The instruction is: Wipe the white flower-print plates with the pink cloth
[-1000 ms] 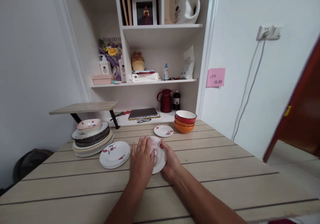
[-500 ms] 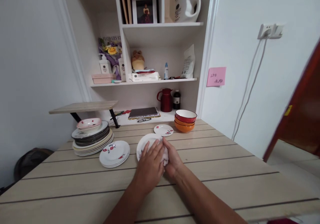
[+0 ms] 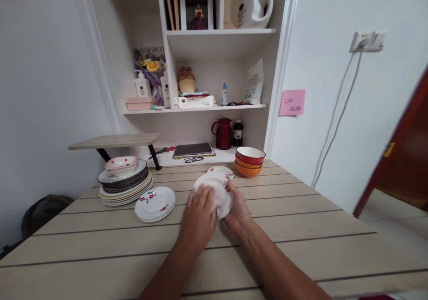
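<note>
- Well to the left of the left fingers, a tall stack of plates [image 3: 124, 185] is topped by a pink-spotted bowl [image 3: 121, 164].
- Nearer the left fingers, on their left, flowered plates [image 3: 155, 202] are stacked on the table [image 3: 110, 242].
- By the left hand [image 3: 199, 217], a pale cloth [image 3: 219, 201] is pressed to a white plate [image 3: 207, 180]; its fingers are laid nearly side by side, the thumb set apart.
- The white plate is held tilted between both hands; beyond the fingertips, a small flowered plate [image 3: 221, 170] is partly hidden by it.
- By the right hand [image 3: 238, 208], the plate's right edge is gripped, thumb on top; whether the fingers beneath are spread cannot be told.
- Beyond the right fingers, rightward, a red bowl [image 3: 250, 156] is nested in orange bowls [image 3: 248, 170].
</note>
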`<state>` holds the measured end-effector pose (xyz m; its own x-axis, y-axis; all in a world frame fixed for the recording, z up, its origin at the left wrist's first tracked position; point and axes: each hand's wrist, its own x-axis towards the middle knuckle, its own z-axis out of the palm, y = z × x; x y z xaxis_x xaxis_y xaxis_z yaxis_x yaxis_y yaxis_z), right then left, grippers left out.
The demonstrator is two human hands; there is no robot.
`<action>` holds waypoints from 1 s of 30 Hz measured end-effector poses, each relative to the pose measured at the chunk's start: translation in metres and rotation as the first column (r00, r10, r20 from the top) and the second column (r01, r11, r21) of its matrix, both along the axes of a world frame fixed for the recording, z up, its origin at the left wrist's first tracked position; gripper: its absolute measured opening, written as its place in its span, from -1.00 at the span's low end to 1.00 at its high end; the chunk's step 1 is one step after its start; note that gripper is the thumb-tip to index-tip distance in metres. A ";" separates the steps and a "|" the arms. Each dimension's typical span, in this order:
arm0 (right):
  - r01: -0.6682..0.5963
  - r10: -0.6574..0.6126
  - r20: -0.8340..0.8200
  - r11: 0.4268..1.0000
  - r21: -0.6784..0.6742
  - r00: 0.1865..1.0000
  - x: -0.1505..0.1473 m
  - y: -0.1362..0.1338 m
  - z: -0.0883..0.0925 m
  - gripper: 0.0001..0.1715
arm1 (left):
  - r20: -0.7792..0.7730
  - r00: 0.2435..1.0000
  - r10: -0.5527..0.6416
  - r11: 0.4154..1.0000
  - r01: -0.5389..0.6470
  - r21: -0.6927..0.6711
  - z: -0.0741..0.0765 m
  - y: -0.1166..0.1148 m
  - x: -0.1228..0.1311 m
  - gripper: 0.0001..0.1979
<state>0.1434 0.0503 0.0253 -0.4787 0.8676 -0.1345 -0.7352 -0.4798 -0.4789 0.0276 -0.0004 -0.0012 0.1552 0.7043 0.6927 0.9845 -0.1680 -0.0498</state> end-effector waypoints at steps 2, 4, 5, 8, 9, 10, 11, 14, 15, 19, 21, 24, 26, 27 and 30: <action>-0.025 0.026 0.007 0.999 -0.023 1.000 0.004 -0.001 0.003 -0.52 | -0.088 0.983 -0.161 0.987 0.162 -0.004 0.000 -0.004 0.010 -0.51; -0.085 0.086 0.021 0.996 -0.040 0.996 0.005 -0.002 0.003 -0.50 | -0.143 0.954 -0.264 0.964 0.265 -0.016 0.001 -0.007 0.017 -0.49; -0.105 0.106 0.023 0.994 -0.044 0.994 0.004 -0.003 0.003 -0.51 | -0.144 0.950 -0.277 0.961 0.277 -0.020 0.001 -0.008 0.018 -0.49; -0.117 0.118 0.006 0.992 -0.056 0.993 -0.005 -0.006 -0.002 -0.58 | -0.053 0.983 -0.178 0.984 0.177 -0.027 0.004 -0.004 0.013 -0.50; -0.118 0.118 0.006 0.991 -0.057 0.993 -0.009 -0.006 -0.004 -0.59 | -0.008 0.993 -0.116 0.993 0.116 -0.033 0.005 -0.002 0.007 -0.51; -0.120 0.121 0.016 0.991 -0.055 0.993 -0.013 -0.007 -0.007 -0.59 | 0.032 0.998 -0.047 0.998 0.048 -0.042 0.005 0.001 0.001 -0.51; -0.120 0.122 0.038 0.991 -0.053 0.992 -0.016 -0.007 -0.009 -0.58 | 0.072 0.997 0.029 0.999 -0.026 -0.048 0.006 0.003 -0.005 -0.51; -0.072 0.079 0.133 0.996 -0.054 0.988 -0.019 -0.005 -0.014 -0.56 | 0.168 0.962 0.215 0.975 -0.203 -0.087 0.004 0.008 -0.022 -0.54; -0.050 0.057 0.144 0.997 -0.054 0.988 -0.018 -0.004 -0.014 -0.56 | 0.181 0.953 0.243 0.969 -0.228 -0.097 0.003 0.009 -0.026 -0.55; 0.039 -0.036 0.079 0.999 -0.037 0.996 -0.006 0.000 -0.005 -0.58 | 0.153 0.973 0.171 0.985 -0.167 -0.039 -0.001 0.008 -0.020 -0.53; 0.066 -0.066 0.037 0.998 -0.013 0.997 0.000 0.001 0.000 -0.57 | 0.102 0.992 0.070 0.997 -0.072 0.017 -0.001 0.004 -0.009 -0.51; -0.023 0.023 0.016 1.000 0.007 1.000 0.006 0.000 0.003 -0.51 | -0.028 0.984 -0.177 0.984 0.177 0.000 0.000 -0.004 0.009 -0.49; -0.117 0.118 0.040 0.993 -0.014 0.992 0.005 -0.002 0.002 -0.49 | -0.088 0.948 -0.306 0.952 0.303 -0.044 0.001 -0.007 0.016 -0.47; -0.138 0.140 0.050 0.990 -0.030 0.989 0.003 -0.003 0.000 -0.51 | -0.090 0.941 -0.326 0.945 0.321 -0.059 0.002 -0.008 0.017 -0.46; -0.107 0.109 0.038 0.993 -0.051 0.993 -0.006 -0.004 -0.005 -0.59 | -0.003 0.976 -0.218 0.973 0.217 -0.074 0.004 -0.004 0.010 -0.47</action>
